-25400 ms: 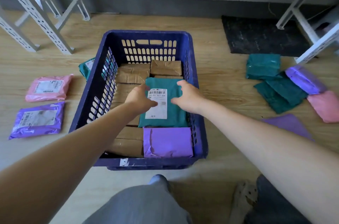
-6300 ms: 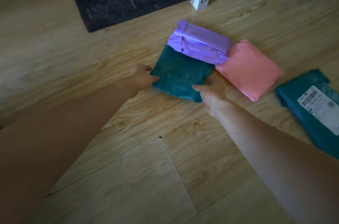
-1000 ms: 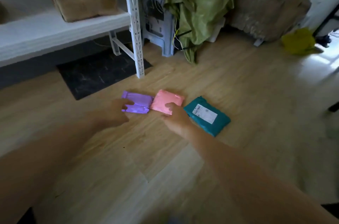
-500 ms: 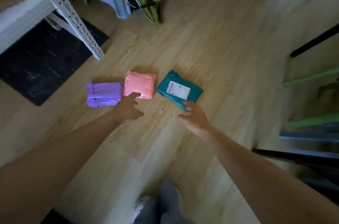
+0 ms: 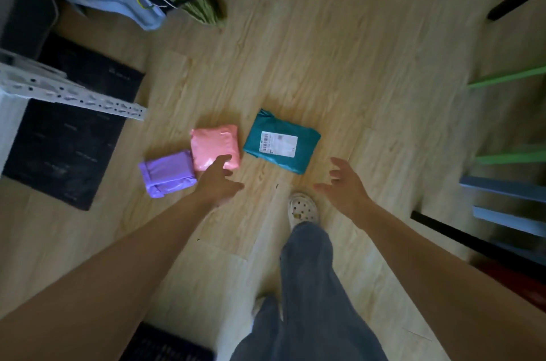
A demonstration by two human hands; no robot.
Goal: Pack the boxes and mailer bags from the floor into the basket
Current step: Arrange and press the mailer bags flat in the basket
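— What has changed since half a second ago?

— My right hand has pulled back from the teal mailer bag and now hovers apart from it, to its right and nearer me. My left hand has stayed by the pink mailer bag, one fingertip over its near edge; whether it touches, I cannot tell.

— How many parcels are there?

— Three mailer bags on the wooden floor: one purple, one pink, one teal. The purple and pink touch; the teal lies just beside the pink, its white shipping label facing up. I see no basket here.

— And your hands?

— Both are spread wide, fingers splayed, holding nothing. The teal bag lies beyond and between them. My one white clog stands near the right hand.
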